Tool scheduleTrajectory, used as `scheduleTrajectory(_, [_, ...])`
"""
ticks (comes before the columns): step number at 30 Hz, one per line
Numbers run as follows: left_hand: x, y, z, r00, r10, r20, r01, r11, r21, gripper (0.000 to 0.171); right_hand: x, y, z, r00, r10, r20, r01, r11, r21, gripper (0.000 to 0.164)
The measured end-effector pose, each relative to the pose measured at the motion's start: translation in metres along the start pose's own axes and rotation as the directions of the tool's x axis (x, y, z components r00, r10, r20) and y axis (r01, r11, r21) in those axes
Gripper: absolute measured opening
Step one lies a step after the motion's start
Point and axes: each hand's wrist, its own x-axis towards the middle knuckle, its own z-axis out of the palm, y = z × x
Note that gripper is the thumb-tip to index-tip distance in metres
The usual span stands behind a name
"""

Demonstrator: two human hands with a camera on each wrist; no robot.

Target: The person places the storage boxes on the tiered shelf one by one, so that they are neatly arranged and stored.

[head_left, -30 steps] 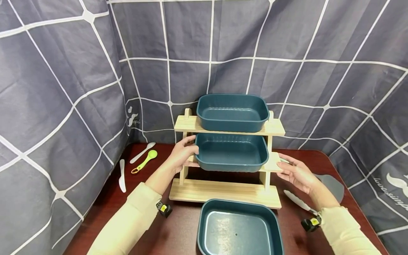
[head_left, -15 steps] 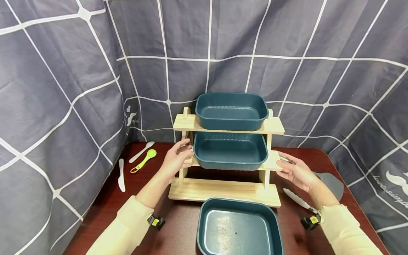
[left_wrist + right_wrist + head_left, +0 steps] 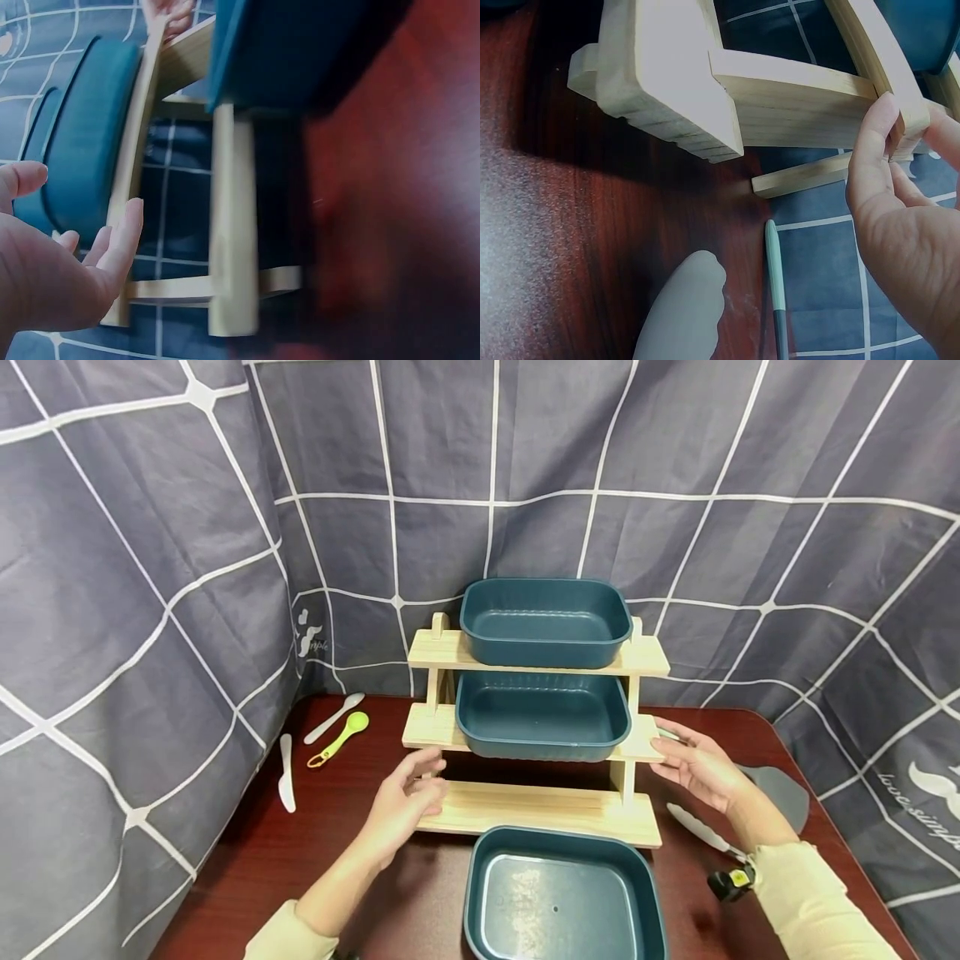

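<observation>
Rack [image 3: 536, 806], mid-frame: right hand [image 3: 697, 766] pinching middle shelf [image 3: 642, 737], seemingly for steadiness; left hand [image 3: 400, 806], left of centre, grip wide and empty.

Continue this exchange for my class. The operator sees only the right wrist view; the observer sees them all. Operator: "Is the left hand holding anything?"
Observer: No, the left hand is empty, near the left end of the rack.
Operator: What stands on the top shelf?
Observer: One bin, with nothing inside.
Operator: And what lies on the table, to the left of the rack?
Observer: A green spoon and two white utensils.
</observation>
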Motion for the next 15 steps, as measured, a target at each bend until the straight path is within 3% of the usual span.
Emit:
scheduleTrajectory(10, [-0.039, -0.046, 0.012, 0.993, -0.053, 0.103, 0.051, 0.998, 0.027, 0.063, -0.001, 0.001, 0.0, 1.0, -0.019, 0.019, 0.019, 1.0, 0.01, 0.04])
scheduleTrajectory(15, [-0.055, -0.061, 0.019, 0.992, -0.077, 0.095, 0.075, 0.997, 0.032, 0.066, 0.0, 0.0, 0.0, 1.0, -0.013, 0.013, 0.013, 1.0, 0.005, 0.047])
